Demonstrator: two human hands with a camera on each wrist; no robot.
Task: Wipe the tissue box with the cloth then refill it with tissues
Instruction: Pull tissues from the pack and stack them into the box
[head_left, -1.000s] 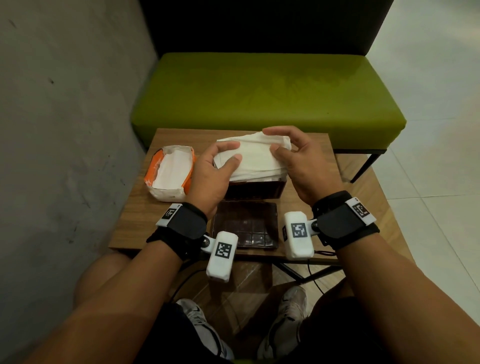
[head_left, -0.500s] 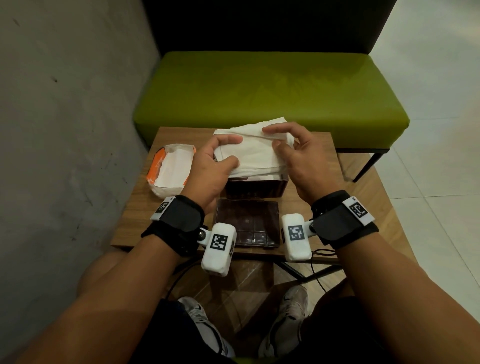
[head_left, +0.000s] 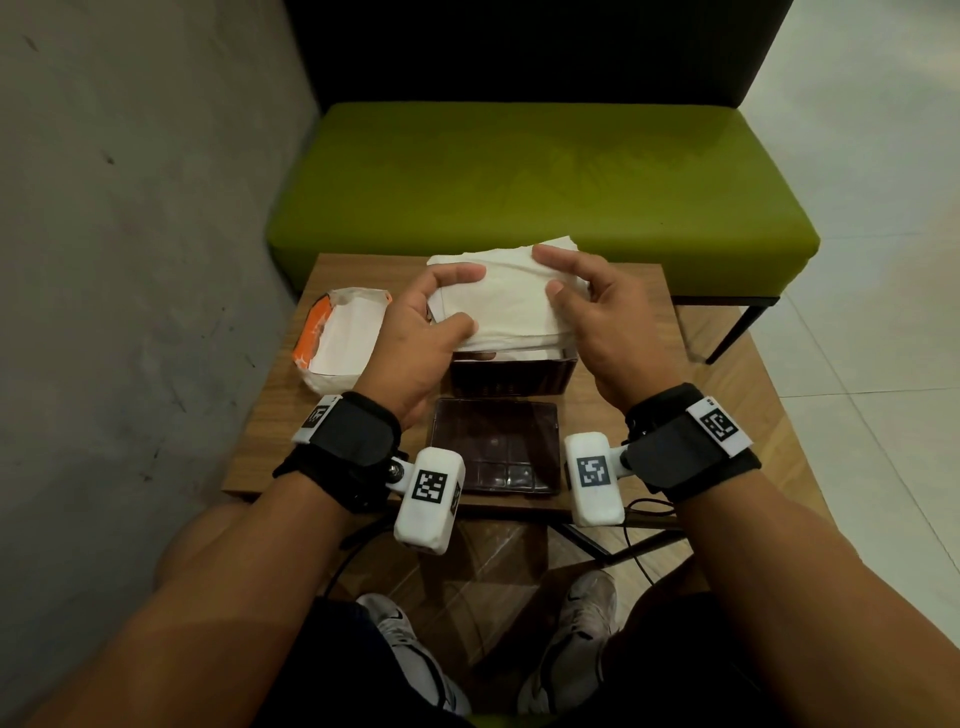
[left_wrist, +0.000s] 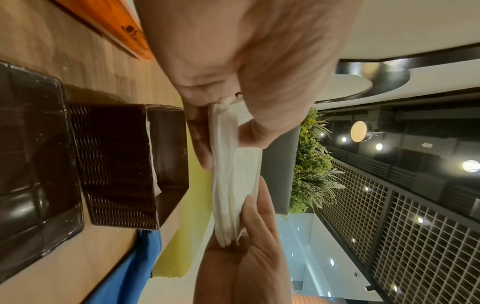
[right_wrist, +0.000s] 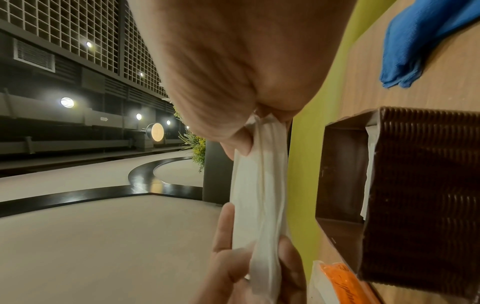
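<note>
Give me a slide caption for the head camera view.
Both hands, left and right, hold a tissue stack above the open brown box; its lid lies nearer.

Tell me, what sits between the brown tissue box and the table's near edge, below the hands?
In the head view, a dark, glossy square lid lies flat on the wooden table, just in front of the tissue box. The left wrist view shows it too.

Grey concrete wall (head_left: 130, 218), green bench (head_left: 540, 176), pale tiled floor (head_left: 872, 322)
</note>
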